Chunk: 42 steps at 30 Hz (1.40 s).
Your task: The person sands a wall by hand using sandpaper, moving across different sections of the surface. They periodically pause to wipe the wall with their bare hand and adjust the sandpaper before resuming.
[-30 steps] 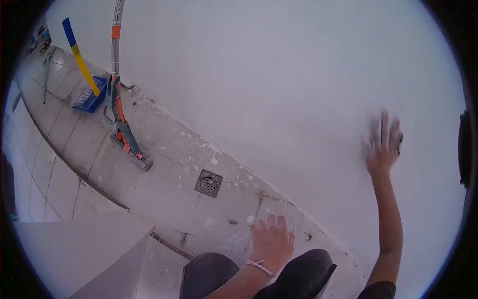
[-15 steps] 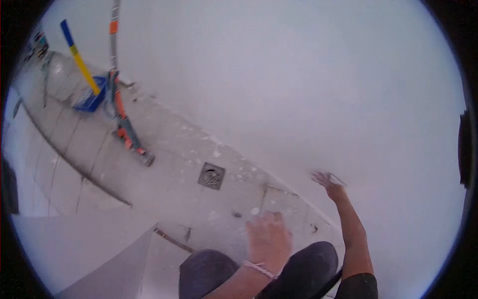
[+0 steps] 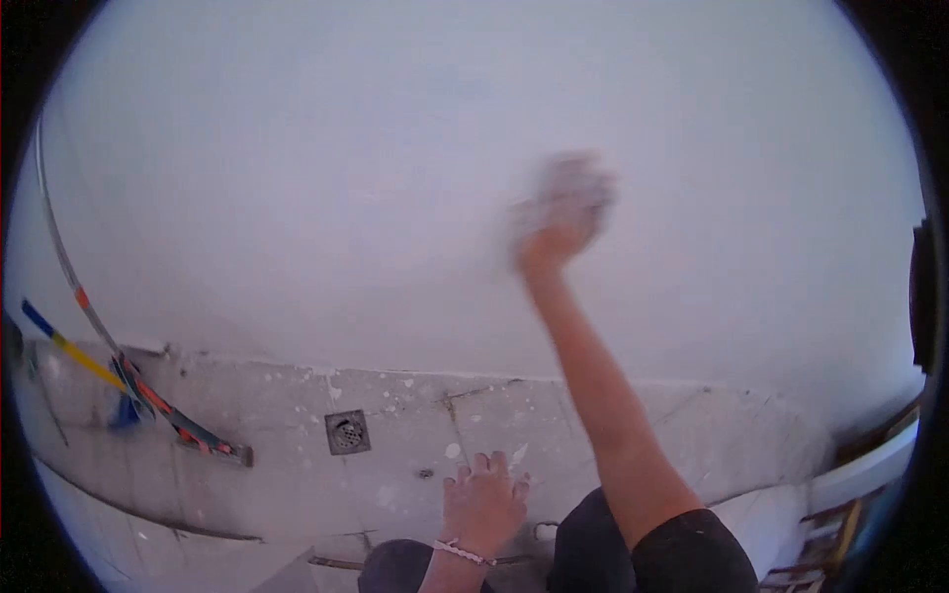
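Observation:
My right hand (image 3: 573,208) is up against the white wall (image 3: 395,178), smeared by motion. Its fingers cannot be made out, nor whether anything lies under them. Low in the view, above my knees, my left hand (image 3: 484,504) shows its back, with a pale braided bracelet at the wrist. The fingers of that hand are apart and nothing is in them. Beneath it is the paint-spotted tiled floor (image 3: 395,435).
A square floor drain (image 3: 348,433) lies left of my left hand. Farther left are a grey and orange long-necked tool (image 3: 183,420) with a hose and a yellow-and-blue handle (image 3: 84,361) by a blue tray (image 3: 126,413). Wooden objects (image 3: 835,534) stand lower right.
The view has turned toward the wall. My right hand has moved up and left along the wall, now blurred. The left hand is lower in view, its fingers more spread.

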Each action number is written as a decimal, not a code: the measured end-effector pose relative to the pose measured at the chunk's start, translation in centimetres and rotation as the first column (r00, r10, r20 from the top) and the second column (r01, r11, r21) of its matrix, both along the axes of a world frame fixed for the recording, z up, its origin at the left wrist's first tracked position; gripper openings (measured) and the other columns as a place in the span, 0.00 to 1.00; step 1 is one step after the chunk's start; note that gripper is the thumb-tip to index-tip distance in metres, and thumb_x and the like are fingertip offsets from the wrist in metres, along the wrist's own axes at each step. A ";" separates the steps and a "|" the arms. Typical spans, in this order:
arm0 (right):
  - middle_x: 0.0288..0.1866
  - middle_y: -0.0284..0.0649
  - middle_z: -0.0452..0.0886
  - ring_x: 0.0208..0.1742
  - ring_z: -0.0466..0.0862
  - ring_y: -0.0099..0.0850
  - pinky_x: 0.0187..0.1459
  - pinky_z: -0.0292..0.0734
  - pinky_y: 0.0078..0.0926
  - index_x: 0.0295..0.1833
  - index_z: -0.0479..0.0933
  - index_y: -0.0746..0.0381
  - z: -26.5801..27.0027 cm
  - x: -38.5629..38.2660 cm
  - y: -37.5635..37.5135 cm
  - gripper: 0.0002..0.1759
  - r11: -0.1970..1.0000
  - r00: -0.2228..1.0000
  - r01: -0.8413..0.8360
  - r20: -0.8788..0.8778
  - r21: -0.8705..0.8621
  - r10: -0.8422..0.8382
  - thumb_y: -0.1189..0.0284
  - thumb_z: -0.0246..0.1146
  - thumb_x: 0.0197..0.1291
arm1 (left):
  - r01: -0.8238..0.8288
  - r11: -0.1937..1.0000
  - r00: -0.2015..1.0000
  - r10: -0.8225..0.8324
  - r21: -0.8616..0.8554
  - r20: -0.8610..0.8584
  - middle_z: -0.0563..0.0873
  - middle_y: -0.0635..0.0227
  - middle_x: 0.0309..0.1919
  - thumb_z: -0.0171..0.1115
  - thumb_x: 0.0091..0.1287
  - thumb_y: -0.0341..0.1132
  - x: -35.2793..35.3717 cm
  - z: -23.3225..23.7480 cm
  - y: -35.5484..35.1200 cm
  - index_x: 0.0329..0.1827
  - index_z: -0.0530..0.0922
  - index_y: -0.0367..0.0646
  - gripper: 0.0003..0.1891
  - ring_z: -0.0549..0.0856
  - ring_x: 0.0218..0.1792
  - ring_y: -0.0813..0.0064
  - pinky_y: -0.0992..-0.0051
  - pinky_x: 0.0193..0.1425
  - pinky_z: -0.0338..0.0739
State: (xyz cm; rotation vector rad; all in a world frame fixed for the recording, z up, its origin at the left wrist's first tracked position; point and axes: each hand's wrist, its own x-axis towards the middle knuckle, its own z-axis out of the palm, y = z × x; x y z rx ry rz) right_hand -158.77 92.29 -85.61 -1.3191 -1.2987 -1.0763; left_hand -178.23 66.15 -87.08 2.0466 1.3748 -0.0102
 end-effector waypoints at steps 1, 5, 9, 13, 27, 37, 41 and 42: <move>0.81 0.40 0.58 0.80 0.58 0.44 0.77 0.48 0.50 0.78 0.60 0.55 -2.1 -2.4 -0.5 0.32 0.904 0.939 0.255 0.312 -0.344 -0.147 0.61 0.51 0.70 | 0.035 0.999 0.999 -0.035 0.003 -0.011 0.79 0.48 0.56 0.53 0.72 0.51 0.5 -0.1 -0.4 0.62 0.72 0.36 0.27 0.81 0.56 0.46 0.52 0.62 0.73; 0.79 0.21 0.61 0.80 0.55 0.44 0.78 0.50 0.45 0.75 0.66 0.39 -13.0 3.0 -0.5 0.30 0.938 0.850 0.046 0.507 -0.345 0.145 0.59 0.57 0.66 | 0.024 0.991 0.998 -0.030 -0.134 -0.047 0.78 0.46 0.60 0.54 0.72 0.48 0.6 2.8 -0.6 0.66 0.70 0.37 0.27 0.79 0.60 0.46 0.52 0.66 0.71; 0.79 0.23 0.62 0.81 0.55 0.45 0.78 0.49 0.46 0.74 0.66 0.32 -13.2 1.6 -1.9 0.30 0.947 0.936 0.009 0.335 -0.321 0.104 0.57 0.57 0.66 | -0.110 0.985 0.993 0.115 0.133 -0.033 0.81 0.49 0.53 0.58 0.71 0.42 -4.2 1.6 -4.8 0.63 0.74 0.39 0.22 0.81 0.56 0.48 0.56 0.60 0.75; 0.81 0.31 0.60 0.81 0.54 0.47 0.77 0.47 0.46 0.75 0.66 0.31 -12.5 2.0 -2.1 0.30 0.959 0.997 0.014 0.072 -0.282 0.007 0.53 0.55 0.66 | -0.155 0.961 0.982 0.176 0.228 -0.074 0.83 0.47 0.50 0.58 0.72 0.41 -9.2 0.3 -6.8 0.63 0.73 0.39 0.21 0.83 0.50 0.46 0.54 0.53 0.79; 0.82 0.44 0.54 0.83 0.48 0.43 0.80 0.37 0.49 0.80 0.54 0.60 -2.4 21.3 -7.9 0.32 0.884 0.665 0.412 -0.736 0.220 -0.126 0.56 0.41 0.77 | 0.078 0.986 0.995 -0.086 0.145 0.054 0.82 0.50 0.53 0.58 0.71 0.34 -8.0 -0.9 -2.2 0.63 0.73 0.39 0.19 0.81 0.53 0.49 0.59 0.61 0.74; 0.84 0.47 0.44 0.84 0.44 0.49 0.78 0.33 0.56 0.82 0.49 0.56 -2.1 8.9 -5.1 0.40 0.965 0.489 0.258 -0.868 0.054 -0.082 0.44 0.38 0.74 | 0.043 0.708 0.996 -0.086 0.705 0.025 0.69 0.47 0.72 0.54 0.67 0.29 7.0 6.5 8.2 0.74 0.64 0.38 0.30 0.67 0.73 0.48 0.49 0.74 0.59; 0.81 0.52 0.54 0.82 0.48 0.52 0.78 0.35 0.57 0.79 0.58 0.60 -6.5 12.6 -5.1 0.39 0.992 0.873 0.127 -0.477 0.016 -0.104 0.44 0.40 0.73 | 0.301 -0.021 0.953 -0.024 0.953 -0.301 0.61 0.56 0.78 0.52 0.71 0.39 11.1 13.8 16.3 0.78 0.60 0.48 0.31 0.52 0.81 0.53 0.49 0.82 0.44; 0.80 0.53 0.56 0.82 0.49 0.52 0.78 0.35 0.57 0.78 0.60 0.60 -7.6 14.2 -5.6 0.38 0.995 0.882 0.074 -0.470 0.066 -0.035 0.45 0.40 0.74 | 0.327 -0.145 0.943 -0.010 0.934 -0.332 0.60 0.58 0.79 0.50 0.73 0.42 11.8 15.7 18.3 0.79 0.58 0.49 0.31 0.51 0.81 0.54 0.50 0.82 0.43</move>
